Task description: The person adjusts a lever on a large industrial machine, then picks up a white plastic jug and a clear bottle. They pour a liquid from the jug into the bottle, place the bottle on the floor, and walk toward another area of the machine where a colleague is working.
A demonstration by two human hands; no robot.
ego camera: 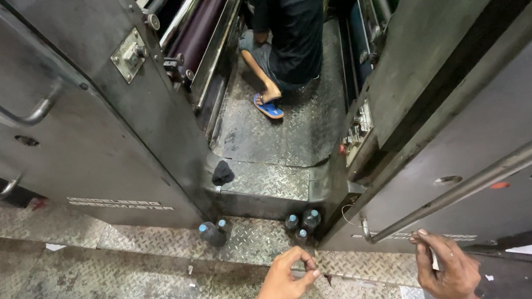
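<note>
My left hand [285,281] hovers low at the bottom middle, fingers curled with thumb and forefinger pinched; whether it holds anything I cannot tell. My right hand [447,266] is at the bottom right, just under the end of a long metal handrail [462,188], and grips a small pale object, mostly hidden by the fingers. Just beyond my left hand stand several dark bottles with blue caps [301,221] on the checker-plate step.
Two large grey machine units [95,134] flank a narrow checker-plate walkway [265,131]. A person in a dark shirt and blue sandal [268,109] crouches in it. More capped bottles [213,232] and a dark rag [222,173] lie at the left unit's corner.
</note>
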